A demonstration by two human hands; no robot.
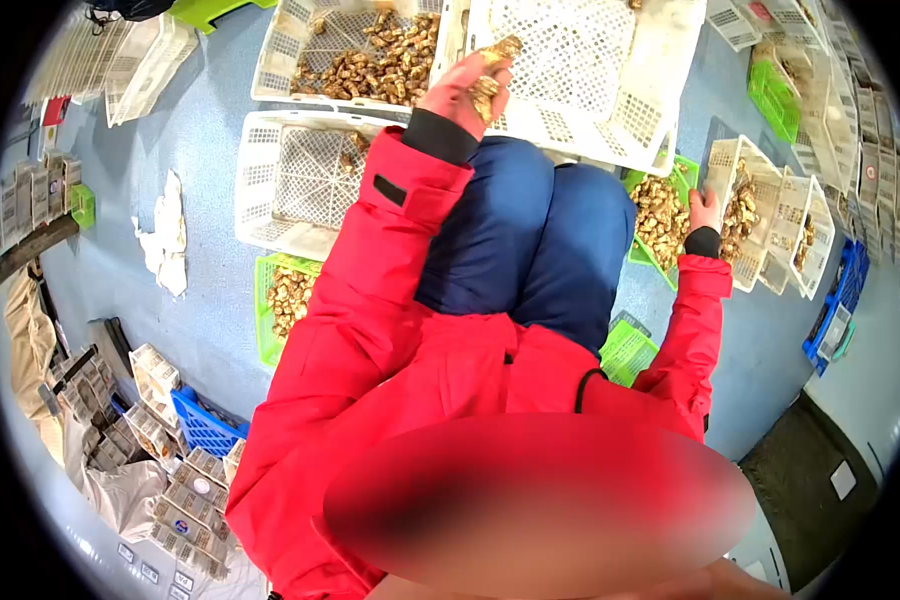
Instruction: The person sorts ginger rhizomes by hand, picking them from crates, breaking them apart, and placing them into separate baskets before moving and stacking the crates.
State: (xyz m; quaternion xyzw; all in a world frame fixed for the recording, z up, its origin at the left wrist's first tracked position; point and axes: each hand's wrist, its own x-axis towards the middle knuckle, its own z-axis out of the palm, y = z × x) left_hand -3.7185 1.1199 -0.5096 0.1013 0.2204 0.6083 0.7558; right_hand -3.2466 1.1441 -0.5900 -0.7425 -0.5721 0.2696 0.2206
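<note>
My left hand is closed around knobbly golden-brown pieces, whose exact kind I cannot make out. It is above the meeting edges of the white crates, over my knees. Beyond it lies a large white crate with much of its perforated floor showing. To its left, another white crate holds a heap of the same pieces. On the far right, my right hand is between a green basket of pieces and the side of a white crate; its fingers are too small to read.
A white crate with a few pieces stands left of my legs, above a green basket of pieces. Another white crate is at far right. Stacked crates line both sides. A white crumpled sheet lies on the blue floor.
</note>
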